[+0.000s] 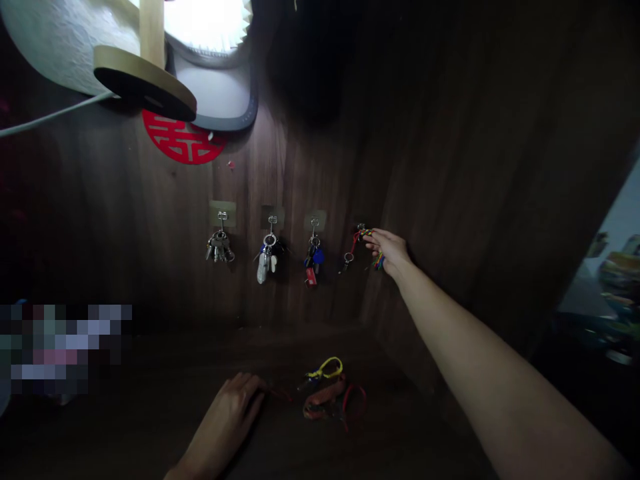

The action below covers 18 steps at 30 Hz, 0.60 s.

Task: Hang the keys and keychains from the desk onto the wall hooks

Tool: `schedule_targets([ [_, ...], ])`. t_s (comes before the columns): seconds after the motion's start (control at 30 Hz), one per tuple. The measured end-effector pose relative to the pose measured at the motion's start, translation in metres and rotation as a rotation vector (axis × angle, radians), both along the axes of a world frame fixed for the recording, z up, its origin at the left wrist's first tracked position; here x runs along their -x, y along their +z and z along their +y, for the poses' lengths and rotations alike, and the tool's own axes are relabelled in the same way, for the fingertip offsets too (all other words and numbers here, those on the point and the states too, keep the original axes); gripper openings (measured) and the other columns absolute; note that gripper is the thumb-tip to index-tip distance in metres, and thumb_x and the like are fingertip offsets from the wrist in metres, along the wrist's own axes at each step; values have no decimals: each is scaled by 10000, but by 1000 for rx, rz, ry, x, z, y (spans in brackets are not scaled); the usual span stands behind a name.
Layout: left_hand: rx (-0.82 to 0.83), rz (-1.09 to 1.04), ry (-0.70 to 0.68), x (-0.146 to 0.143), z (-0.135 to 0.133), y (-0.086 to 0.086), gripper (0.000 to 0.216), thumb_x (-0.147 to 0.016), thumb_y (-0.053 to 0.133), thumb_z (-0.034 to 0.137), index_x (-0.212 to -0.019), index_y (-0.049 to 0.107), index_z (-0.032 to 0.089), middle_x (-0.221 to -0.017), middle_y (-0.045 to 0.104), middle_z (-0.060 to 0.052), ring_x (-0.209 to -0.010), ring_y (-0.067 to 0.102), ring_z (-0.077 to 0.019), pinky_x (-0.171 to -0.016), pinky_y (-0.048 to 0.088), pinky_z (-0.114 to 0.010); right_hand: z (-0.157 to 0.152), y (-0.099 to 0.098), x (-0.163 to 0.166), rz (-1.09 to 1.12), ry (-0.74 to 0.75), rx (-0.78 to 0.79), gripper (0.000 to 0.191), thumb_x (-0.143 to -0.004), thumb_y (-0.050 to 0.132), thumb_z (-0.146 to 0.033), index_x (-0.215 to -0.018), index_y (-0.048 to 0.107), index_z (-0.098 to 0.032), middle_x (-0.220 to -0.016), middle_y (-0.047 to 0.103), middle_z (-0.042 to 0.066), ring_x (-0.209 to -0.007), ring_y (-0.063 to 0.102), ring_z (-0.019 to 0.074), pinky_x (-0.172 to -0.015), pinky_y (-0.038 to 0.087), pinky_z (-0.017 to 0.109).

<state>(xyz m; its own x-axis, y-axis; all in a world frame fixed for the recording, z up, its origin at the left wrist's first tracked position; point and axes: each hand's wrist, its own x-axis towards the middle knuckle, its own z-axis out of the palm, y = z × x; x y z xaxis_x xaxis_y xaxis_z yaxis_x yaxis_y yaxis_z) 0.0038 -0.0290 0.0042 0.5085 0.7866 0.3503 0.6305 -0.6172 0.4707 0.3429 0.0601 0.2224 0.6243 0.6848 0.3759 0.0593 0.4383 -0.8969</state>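
Observation:
My right hand (391,252) is raised to the rightmost wall hook (361,227), its fingers closed on a multicoloured braided cord (379,260). A red cord with a metal key ring (349,257) hangs just left of those fingers. Low on the dark wooden surface lies my left hand (233,410), palm down with fingers stretched out. A thin dark red cord (283,395) runs by its fingertips; whether they touch it I cannot tell. Right of that hand are a yellow loop (331,368), a brown strap (324,398) and a red loop (356,400).
Key bunches hang from three other hooks: silver keys (219,247), keys with a pale fob (265,260), and keys with blue and red tags (313,260). Above are a lit lamp (145,80) and a red paper cut-out (185,143). A side panel (480,200) bounds the right.

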Motion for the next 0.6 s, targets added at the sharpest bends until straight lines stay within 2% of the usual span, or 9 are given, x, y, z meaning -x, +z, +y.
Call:
schedule_targets([
  [0.1,2,-9,1,-1,-1,1,245,-898,364,253,-905,609,244,-910,642,-19,-872,588,-179,-801,442,-305,4,-4,-7,74,-16,-19,89,-846,495,-97,-854,561,-157,-544,634,-40,-369,518,34,-314,303,103],
  [0.23,3,7,-17,-1,0,-1,249,-896,363,256,-901,612,240,-925,637,-29,-887,579,-184,-824,437,-318,6,-21,-14,145,-30,-16,42,-837,526,-129,-831,549,-163,-527,624,-47,-349,503,38,-303,300,108],
  [0.43,-32,2,1,-2,1,-2,240,-889,376,258,-892,615,234,-885,638,-33,-871,579,-191,-787,448,-312,4,-60,-7,194,-1,41,53,-823,524,-135,-820,553,-179,-521,634,-44,-334,503,50,-297,311,118],
  [0.6,-52,8,-1,-1,0,-1,223,-878,394,230,-886,617,232,-889,636,-26,-870,583,-186,-776,450,-302,2,-94,4,206,28,55,77,-767,583,-134,-812,571,-196,-519,629,-66,-367,524,53,-353,384,130],
])
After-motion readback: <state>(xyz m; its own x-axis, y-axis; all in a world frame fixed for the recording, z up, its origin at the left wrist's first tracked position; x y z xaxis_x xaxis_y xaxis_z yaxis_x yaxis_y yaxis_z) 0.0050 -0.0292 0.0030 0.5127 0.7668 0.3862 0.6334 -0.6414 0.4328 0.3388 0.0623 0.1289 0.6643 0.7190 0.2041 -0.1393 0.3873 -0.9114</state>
